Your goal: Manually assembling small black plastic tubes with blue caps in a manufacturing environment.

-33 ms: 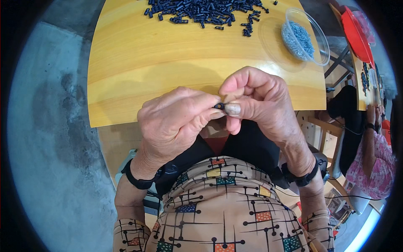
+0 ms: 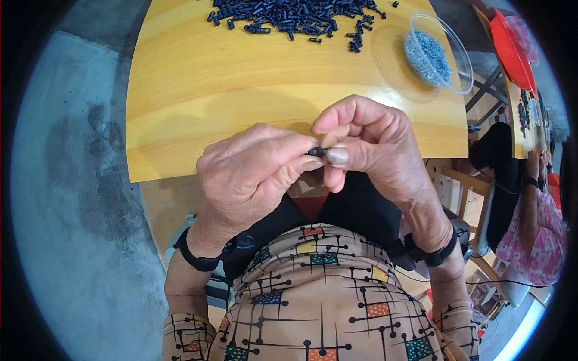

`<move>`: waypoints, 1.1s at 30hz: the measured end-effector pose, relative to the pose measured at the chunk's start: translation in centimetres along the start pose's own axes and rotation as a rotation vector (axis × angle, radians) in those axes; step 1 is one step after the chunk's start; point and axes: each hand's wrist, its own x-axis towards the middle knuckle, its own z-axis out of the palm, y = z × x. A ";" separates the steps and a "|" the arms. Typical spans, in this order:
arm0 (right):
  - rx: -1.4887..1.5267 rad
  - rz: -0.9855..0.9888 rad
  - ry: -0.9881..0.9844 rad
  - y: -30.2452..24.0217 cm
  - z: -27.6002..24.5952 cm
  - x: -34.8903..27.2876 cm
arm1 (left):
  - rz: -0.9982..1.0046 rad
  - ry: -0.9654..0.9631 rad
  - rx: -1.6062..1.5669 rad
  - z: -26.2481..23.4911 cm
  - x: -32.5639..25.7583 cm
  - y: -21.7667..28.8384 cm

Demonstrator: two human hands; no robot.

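My left hand [image 2: 253, 174] and my right hand [image 2: 373, 144] meet just in front of the near edge of the yellow wooden table [image 2: 241, 90]. Together their fingertips pinch a small dark plastic piece [image 2: 316, 151], mostly hidden between thumbs and forefingers. A black band sits on each wrist. At the table's far edge lies a pile of many similar dark pieces [image 2: 295, 12], well away from both hands.
A clear plastic bowl [image 2: 436, 54] holding small grey-blue bits stands on the table's far right. Beyond it is a second table with a red tray [image 2: 512, 48]. Another person [image 2: 536, 240] in pink patterned clothing sits at the right. Grey concrete floor [image 2: 72, 180] lies to the left.
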 end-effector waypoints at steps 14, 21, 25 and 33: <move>0.530 0.119 -0.260 2.9 -0.7 0.0 | 0.030 -0.100 0.049 -0.6 0.2 1.7; 0.539 0.143 -0.227 3.3 0.0 -1.3 | 0.075 -0.132 0.062 -0.7 0.0 3.0; 0.524 0.216 -0.160 2.9 0.1 -1.6 | 0.080 -0.120 0.097 -0.3 -0.5 3.3; 0.571 0.105 -0.065 3.3 0.9 -1.2 | 0.004 -0.027 -0.001 0.5 -0.2 1.8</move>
